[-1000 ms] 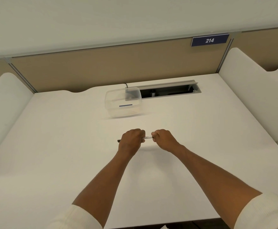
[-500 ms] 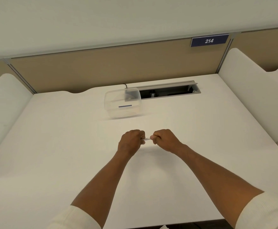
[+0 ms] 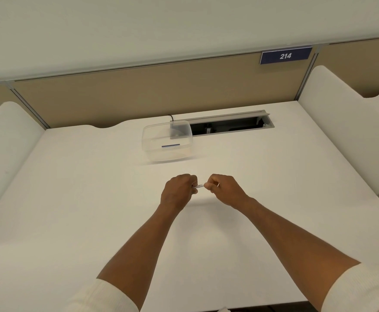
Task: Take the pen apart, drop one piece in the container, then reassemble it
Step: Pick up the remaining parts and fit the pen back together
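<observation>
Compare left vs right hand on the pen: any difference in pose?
The left hand is a closed fist, knuckles up, hiding its end of the pen; the right hand pinches with its fingertips. The left forearm runs nearly straight ahead; the right angles in from the side. Both grip the pen above the table, short of the container.

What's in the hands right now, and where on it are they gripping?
The pen: left hand closed around one end, right hand pinching the other, only a short middle section showing.
</observation>
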